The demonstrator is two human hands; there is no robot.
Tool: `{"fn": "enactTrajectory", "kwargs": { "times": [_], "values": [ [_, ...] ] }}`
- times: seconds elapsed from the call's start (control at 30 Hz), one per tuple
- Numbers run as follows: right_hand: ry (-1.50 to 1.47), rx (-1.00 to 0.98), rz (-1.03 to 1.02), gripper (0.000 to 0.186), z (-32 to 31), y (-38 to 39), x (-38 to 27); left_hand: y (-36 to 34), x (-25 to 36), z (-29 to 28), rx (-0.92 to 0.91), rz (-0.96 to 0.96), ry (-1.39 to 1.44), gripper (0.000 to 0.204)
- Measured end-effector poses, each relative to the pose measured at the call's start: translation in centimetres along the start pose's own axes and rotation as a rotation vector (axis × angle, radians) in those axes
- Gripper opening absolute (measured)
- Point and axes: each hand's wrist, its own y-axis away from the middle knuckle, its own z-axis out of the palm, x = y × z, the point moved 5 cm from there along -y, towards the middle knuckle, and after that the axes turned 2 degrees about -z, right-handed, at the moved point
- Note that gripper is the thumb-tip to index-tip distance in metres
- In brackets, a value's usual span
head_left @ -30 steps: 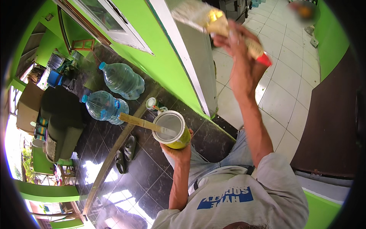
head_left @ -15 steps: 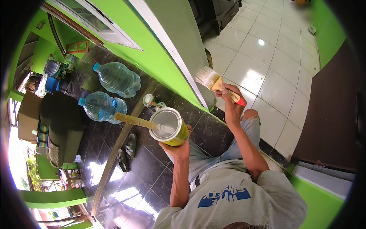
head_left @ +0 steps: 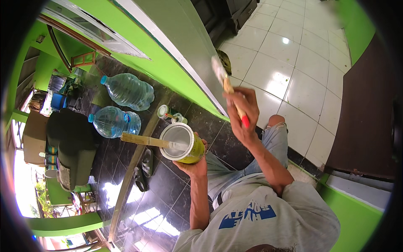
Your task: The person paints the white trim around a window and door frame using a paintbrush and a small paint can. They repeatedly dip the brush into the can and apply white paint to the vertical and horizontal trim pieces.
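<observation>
In my left hand rests a yellow paint can, its open mouth tilted toward the view. A flat wooden stick lies across the can, one end inside against the whitish inner wall and the other jutting out left. My right hand grips a paintbrush by its wooden, red-ended handle. The brush's whitish bristles point up beside the grey-green door frame panel; whether they touch it I cannot tell.
Two large clear water bottles lie beside small open tins on the dark tiles. Sandals sit farther down. A dark armchair is at left. White tiles lie beyond the doorway, and a brown door stands at right.
My right hand has shifted left and turned, bringing the brush to a steeper angle with its bristles higher, next to the frame panel. The left hand with the can has barely moved.
</observation>
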Motion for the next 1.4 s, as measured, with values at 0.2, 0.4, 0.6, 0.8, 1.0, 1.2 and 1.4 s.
{"fn": "enactTrajectory", "kwargs": {
  "times": [0.2,0.4,0.6,0.8,1.0,1.2,1.4],
  "values": [
    [-0.101,-0.087,-0.017,0.028,2.6,-0.8,-0.4,0.2,0.1,0.5,-0.031,0.003,0.043,0.087],
    [-0.864,0.271,0.553,0.016,1.0,-1.8,2.3,0.1,0.2,0.1,-0.055,-0.009,-0.033,0.088],
    [-0.822,0.251,0.883,0.023,1.7,4.6,8.9,0.3,0.0,0.0,-0.018,0.009,0.004,0.090],
    [-0.391,0.121,0.643,0.015,-0.5,3.7,7.6,0.3,-0.1,0.2,0.022,-0.022,0.026,0.088],
    [-0.511,0.079,0.333,0.016,1.5,-6.3,-0.6,0.3,0.1,-0.3,0.029,-0.035,0.043,0.090],
    [-0.774,0.109,0.321,0.022,1.5,-6.6,-1.0,0.5,0.0,-0.1,0.032,-0.007,0.001,0.090],
    [-0.662,0.162,0.717,0.023,0.4,5.0,6.8,0.2,-0.4,-0.4,0.025,-0.040,0.037,0.094]
  ]
}}
